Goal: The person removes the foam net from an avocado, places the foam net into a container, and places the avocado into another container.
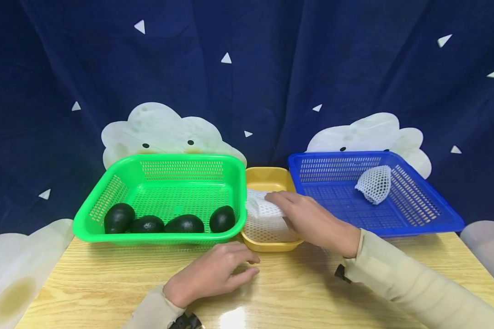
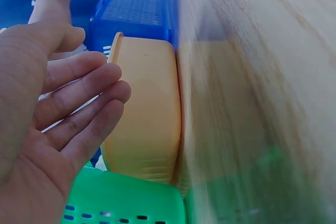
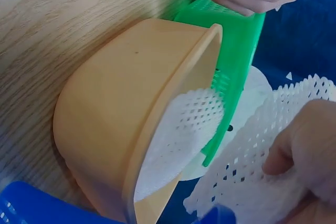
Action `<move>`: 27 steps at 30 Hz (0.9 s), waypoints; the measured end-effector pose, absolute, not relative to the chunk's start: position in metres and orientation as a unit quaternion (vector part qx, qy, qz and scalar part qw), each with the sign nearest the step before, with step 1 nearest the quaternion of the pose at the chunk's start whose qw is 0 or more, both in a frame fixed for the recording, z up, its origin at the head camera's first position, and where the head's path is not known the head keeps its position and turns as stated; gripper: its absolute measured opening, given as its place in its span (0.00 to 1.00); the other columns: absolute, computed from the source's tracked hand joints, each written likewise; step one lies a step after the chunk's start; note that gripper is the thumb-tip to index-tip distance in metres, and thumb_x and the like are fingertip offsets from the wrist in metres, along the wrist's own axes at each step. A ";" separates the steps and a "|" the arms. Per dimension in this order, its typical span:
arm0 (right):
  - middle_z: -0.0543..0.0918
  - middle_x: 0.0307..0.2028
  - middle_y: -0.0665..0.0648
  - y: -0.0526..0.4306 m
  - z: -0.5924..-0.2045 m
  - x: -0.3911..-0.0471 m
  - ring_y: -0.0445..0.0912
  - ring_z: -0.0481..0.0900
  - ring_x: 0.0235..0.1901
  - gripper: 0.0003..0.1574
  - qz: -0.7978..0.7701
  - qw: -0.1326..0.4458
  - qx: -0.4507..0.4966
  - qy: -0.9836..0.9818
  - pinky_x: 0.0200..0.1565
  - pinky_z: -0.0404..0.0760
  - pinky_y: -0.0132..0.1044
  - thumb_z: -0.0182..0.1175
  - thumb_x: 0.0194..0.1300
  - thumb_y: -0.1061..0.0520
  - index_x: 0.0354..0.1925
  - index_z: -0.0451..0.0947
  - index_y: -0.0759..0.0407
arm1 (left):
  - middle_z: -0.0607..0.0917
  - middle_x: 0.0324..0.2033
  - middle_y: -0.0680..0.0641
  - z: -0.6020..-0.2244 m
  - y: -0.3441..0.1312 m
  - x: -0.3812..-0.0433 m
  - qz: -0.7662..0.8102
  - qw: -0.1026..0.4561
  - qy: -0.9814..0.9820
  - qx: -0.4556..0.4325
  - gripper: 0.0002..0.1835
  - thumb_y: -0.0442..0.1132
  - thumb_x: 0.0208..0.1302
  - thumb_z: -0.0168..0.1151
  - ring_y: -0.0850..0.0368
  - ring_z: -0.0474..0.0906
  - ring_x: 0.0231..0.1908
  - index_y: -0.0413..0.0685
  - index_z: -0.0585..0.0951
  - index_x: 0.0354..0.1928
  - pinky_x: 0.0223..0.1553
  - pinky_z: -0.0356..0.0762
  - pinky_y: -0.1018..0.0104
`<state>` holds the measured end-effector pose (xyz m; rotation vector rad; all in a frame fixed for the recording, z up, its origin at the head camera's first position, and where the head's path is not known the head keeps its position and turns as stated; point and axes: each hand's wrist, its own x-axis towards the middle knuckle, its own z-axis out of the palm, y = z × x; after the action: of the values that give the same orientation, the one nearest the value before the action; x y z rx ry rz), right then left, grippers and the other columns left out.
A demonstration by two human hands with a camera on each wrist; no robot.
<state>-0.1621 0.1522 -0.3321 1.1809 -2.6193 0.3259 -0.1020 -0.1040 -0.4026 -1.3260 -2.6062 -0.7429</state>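
My right hand (image 1: 313, 221) pinches a white foam net sleeve (image 3: 252, 163) just above the yellow bin (image 1: 271, 247). More white foam netting (image 3: 184, 129) lies inside that bin, showing over its rim in the right wrist view. My left hand (image 1: 218, 274) hovers over the table in front of the bin, holding nothing, its fingers loosely bent. To the left, the green basket (image 1: 164, 238) holds several dark avocados (image 1: 185, 224) along its near side. Inside the blue basket (image 1: 329, 214) on the right, another white foam net sleeve (image 1: 376, 183) leans by the right wall.
All three containers stand side by side on a wooden table (image 1: 119, 278), the yellow bin between the two baskets. Behind them hangs a dark blue curtain (image 1: 263, 82) with white clouds and triangles.
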 end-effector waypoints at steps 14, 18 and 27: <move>0.88 0.44 0.55 0.139 -0.345 -0.180 0.48 0.87 0.39 0.26 0.074 0.149 0.369 -0.914 0.40 0.88 0.43 0.60 0.63 0.74 0.57 0.78 0.59 | 0.90 0.43 0.57 -0.403 -0.104 -0.102 -0.247 0.051 -0.863 -0.438 0.13 0.49 0.76 0.60 0.66 0.86 0.45 0.52 0.88 0.49 0.50 0.84 0.73; 0.87 0.41 0.54 0.137 -0.346 -0.183 0.46 0.83 0.34 0.25 0.062 0.146 0.367 -0.917 0.35 0.86 0.42 0.58 0.63 0.75 0.56 0.77 0.59 | 0.90 0.42 0.57 -0.404 -0.104 -0.102 -0.249 0.050 -0.861 -0.440 0.13 0.49 0.76 0.60 0.66 0.86 0.45 0.52 0.88 0.48 0.49 0.84 0.73; 0.85 0.40 0.55 0.128 -0.351 -0.189 0.49 0.84 0.39 0.26 0.033 0.120 0.361 -0.924 0.37 0.87 0.44 0.58 0.61 0.77 0.54 0.76 0.59 | 0.90 0.42 0.57 -0.405 -0.103 -0.103 -0.250 0.048 -0.860 -0.442 0.12 0.49 0.76 0.60 0.67 0.85 0.44 0.52 0.88 0.48 0.49 0.83 0.74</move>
<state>-0.1887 0.1284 -0.3512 1.0560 -2.7007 0.0966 -0.1028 -0.1027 -0.4051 -1.3472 -2.6227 -0.7616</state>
